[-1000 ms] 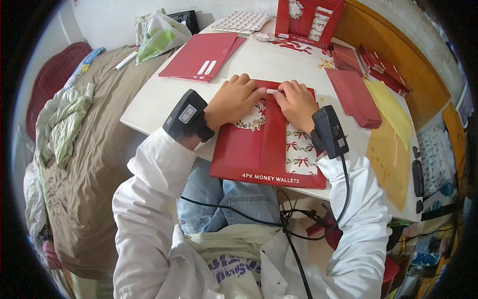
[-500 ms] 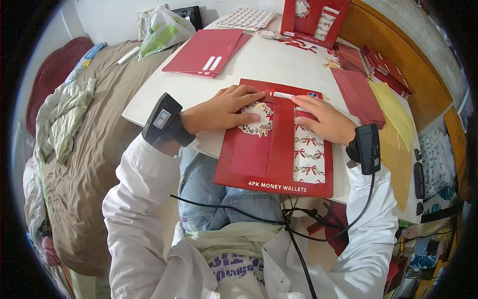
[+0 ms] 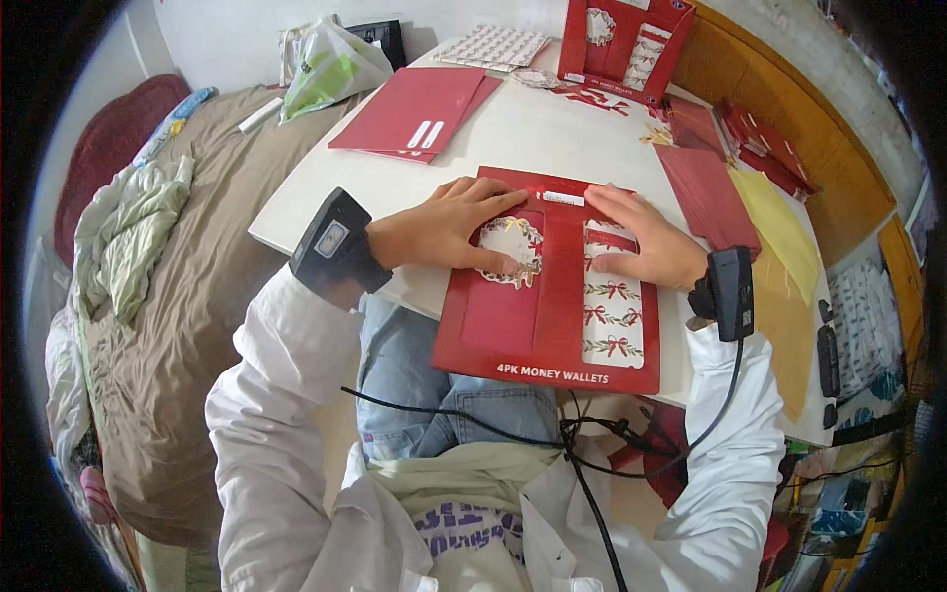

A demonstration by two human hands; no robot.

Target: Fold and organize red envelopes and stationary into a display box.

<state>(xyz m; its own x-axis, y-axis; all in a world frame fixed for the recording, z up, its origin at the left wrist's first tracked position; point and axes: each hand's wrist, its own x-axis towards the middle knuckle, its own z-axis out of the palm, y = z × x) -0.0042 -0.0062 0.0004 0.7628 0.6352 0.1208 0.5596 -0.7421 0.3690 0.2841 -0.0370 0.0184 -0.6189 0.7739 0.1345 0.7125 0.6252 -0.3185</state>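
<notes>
1. Head view: left hand (image 3: 449,227) lies palm down on the upper left part of the red card pack (image 3: 488,331). Its fingers are extended and grip nothing; the thumb rests across the round wreath decoration (image 3: 508,240).
2. Right hand (image 3: 656,245) lies on the upper right part of the same pack. Its fingers are extended, the thumb is set apart from them, and nothing is gripped; the thumb touches the ribbon-patterned panel (image 3: 613,321).
3. White label (image 3: 563,199): near the pack's top edge, between the two sets of fingertips.
4. Pack position: at the near side of the white table (image 3: 562,133), directly before the person, with its lower end projecting over the lap.
5. Wrist units: one black device (image 3: 333,240) at the left wrist, another (image 3: 732,296) at the right; a black cable (image 3: 728,390) runs down from the latter.
6. Table, far left: overlapping red folders (image 3: 409,109). Far side: patterned sheets (image 3: 493,46) and a second red pack (image 3: 618,61), standing upright.
7. Table, right: dark red stack (image 3: 707,197), next to a yellow sheet (image 3: 779,227).
8. Beyond the table, left: bed (image 3: 187,395) with a brown cover.
</notes>
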